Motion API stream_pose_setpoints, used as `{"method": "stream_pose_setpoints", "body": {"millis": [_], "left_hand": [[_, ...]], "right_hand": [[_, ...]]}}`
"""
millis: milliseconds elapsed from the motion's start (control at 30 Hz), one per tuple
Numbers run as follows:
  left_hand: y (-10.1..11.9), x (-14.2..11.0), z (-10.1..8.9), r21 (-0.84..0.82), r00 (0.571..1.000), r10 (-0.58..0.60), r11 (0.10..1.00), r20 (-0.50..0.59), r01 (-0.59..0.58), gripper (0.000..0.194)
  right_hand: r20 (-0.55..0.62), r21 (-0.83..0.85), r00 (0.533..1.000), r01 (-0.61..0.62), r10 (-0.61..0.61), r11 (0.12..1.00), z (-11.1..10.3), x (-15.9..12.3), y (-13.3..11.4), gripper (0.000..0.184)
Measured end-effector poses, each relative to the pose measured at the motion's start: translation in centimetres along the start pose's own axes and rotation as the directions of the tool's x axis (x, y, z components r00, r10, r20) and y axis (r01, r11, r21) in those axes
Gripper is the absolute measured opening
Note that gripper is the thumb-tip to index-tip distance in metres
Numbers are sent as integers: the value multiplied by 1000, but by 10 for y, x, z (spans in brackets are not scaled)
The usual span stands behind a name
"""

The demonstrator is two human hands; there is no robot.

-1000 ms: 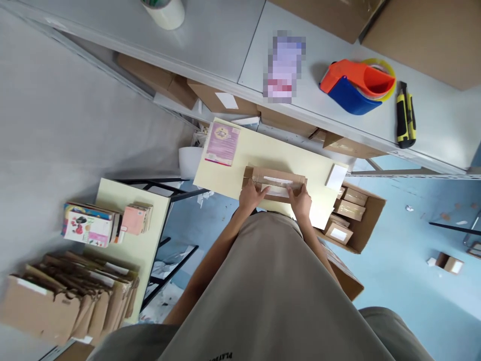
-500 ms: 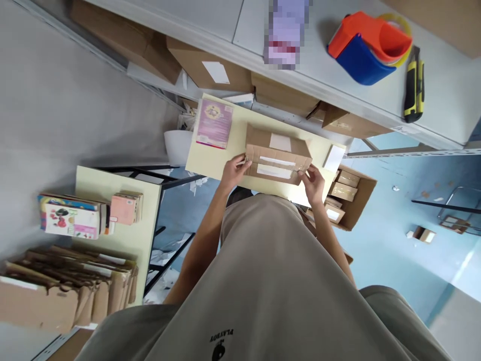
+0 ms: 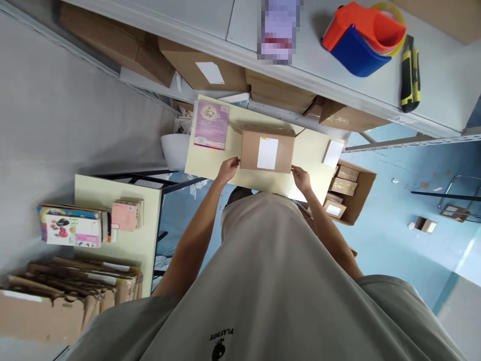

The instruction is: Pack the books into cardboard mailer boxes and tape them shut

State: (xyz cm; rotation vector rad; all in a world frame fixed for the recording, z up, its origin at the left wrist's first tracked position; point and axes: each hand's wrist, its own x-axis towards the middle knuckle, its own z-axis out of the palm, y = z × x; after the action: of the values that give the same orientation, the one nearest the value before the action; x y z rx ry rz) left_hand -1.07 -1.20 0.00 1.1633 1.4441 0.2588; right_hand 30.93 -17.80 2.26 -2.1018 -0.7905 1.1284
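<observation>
A brown cardboard box [image 3: 248,150] with a white label [image 3: 267,153] on its near face stands on the pale yellow table [image 3: 214,163]. At its lower left corner my left hand [image 3: 227,170] has its fingers closed on the edge of the cardboard. My right hand [image 3: 301,179] pinches the lower right corner in the same way. Thin strips or flaps stick out at the box's far corners. A purple book [image 3: 211,124] lies to the left of the box, and a white pad [image 3: 332,153] to the right.
On the grey shelf [image 3: 308,52] ahead are an orange and blue tape dispenser [image 3: 363,40], a yellow and black utility knife [image 3: 410,75] and a blurred-out object. An open carton [image 3: 363,195] of small boxes stands right. Books [image 3: 71,226] and folded cardboard [image 3: 41,313] sit on the left table.
The box has turned so that its labelled side faces me, where a taped side with white strips showed before. My hands have moved apart to its lower corners. The camera view has shifted.
</observation>
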Motion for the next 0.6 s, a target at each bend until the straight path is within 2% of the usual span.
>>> {"method": "stream_pose_setpoints", "body": {"millis": [100, 233, 300, 400, 500, 600], "left_hand": [[16, 22, 1, -50, 996, 17, 999, -88, -21, 47], [49, 38, 8, -146, 994, 57, 987, -94, -70, 57], [62, 35, 5, -160, 989, 107, 980, -100, -122, 54], [73, 21, -7, -151, 969, 213, 961, -126, -231, 50], [74, 5, -17, -146, 947, 292, 939, -137, -311, 48], [65, -4, -14, -44, 947, 294, 952, -125, -302, 55]], "right_hand": [[-79, 97, 997, 9, -2, 995, -5, 20, -5, 52], [-112, 322, 993, 1, 37, 947, 2, 41, -23, 64], [-118, 398, 993, 31, 18, 917, 6, 39, -32, 70], [-149, 409, 987, 110, -53, 906, 4, 24, -44, 77], [-182, 365, 979, 149, -86, 919, 2, 6, -48, 79], [-161, 331, 986, 96, -44, 939, 11, -5, -45, 81]]}}
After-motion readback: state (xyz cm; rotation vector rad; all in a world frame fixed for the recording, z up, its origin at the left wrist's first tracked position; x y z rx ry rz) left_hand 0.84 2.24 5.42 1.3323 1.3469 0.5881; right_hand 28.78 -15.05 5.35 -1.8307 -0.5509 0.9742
